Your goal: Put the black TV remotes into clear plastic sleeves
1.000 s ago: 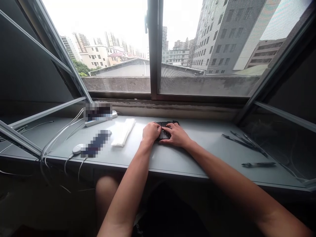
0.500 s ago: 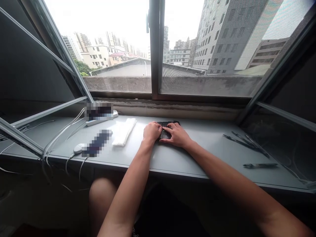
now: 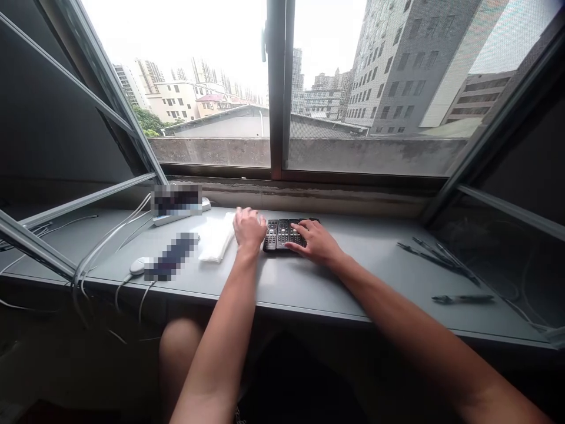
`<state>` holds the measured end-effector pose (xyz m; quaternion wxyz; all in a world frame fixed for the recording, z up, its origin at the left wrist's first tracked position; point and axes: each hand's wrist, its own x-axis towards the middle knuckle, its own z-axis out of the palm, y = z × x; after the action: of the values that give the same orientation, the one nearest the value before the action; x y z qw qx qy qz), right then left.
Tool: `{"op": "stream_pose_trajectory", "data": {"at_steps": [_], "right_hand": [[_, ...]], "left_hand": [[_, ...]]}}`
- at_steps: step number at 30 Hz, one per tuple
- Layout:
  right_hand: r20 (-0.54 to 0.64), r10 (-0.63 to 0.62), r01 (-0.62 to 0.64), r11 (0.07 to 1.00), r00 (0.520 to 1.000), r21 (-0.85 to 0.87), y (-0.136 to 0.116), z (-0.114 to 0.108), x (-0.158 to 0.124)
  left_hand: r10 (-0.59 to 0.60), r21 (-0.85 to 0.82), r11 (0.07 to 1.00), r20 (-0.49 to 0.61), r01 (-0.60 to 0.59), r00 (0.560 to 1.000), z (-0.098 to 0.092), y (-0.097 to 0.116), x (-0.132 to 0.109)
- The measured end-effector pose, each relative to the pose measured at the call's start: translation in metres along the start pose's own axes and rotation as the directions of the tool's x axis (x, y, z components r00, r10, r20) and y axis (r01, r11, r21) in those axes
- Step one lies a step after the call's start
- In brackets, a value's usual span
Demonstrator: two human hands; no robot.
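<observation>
Several black remote controls [image 3: 272, 234] lie side by side in a row on the grey desk [image 3: 309, 288]. My right hand [image 3: 318, 242] rests over the right part of the row, its thumb and fingers spread apart across the remotes and covering some of them. Just left of the row is my left hand [image 3: 248, 228], slightly blurred, fingers loosely bent and apart, with nothing seen in it. It overlaps the right edge of a long white soft packet or folded cloth [image 3: 214, 250]. Whether it touches that white thing I cannot tell.
To the left lie a blurred-out dark object [image 3: 172, 257], a round white charger [image 3: 139, 266] with cables, and a white power strip [image 3: 179, 215]. Several pens [image 3: 441, 262] lie on the right, with one pen [image 3: 462, 299] nearer the front edge. A window stands behind.
My left hand has moved left off the remotes toward the white packet or cloth, uncovering the left part of the row. My right hand has stayed almost in place.
</observation>
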<state>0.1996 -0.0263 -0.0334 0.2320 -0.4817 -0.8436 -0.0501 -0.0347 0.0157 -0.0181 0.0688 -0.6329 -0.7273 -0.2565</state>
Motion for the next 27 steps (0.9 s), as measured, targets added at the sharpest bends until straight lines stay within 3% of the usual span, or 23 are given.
{"op": "stream_pose_trajectory", "data": {"at_steps": [3,6,11,27], "right_hand": [[-0.006,0.011,-0.01,0.999,1.0,0.034,-0.003,-0.002,-0.001],[-0.005,0.008,-0.008,0.999,1.0,0.051,-0.004,-0.002,-0.001],[0.015,0.012,-0.013,0.997,1.0,0.073,-0.005,-0.002,-0.001],[0.023,0.027,-0.029,0.991,0.999,0.129,-0.003,0.001,-0.002]], "left_hand": [[-0.208,0.106,0.973,0.041,0.203,0.977,0.009,-0.01,0.004],[-0.322,0.109,0.945,0.143,0.308,0.936,0.02,-0.017,0.006],[-0.352,0.102,0.936,0.19,0.338,0.917,0.027,-0.022,0.007],[-0.38,0.132,0.924,0.227,0.359,0.897,0.026,-0.023,0.007]]}}
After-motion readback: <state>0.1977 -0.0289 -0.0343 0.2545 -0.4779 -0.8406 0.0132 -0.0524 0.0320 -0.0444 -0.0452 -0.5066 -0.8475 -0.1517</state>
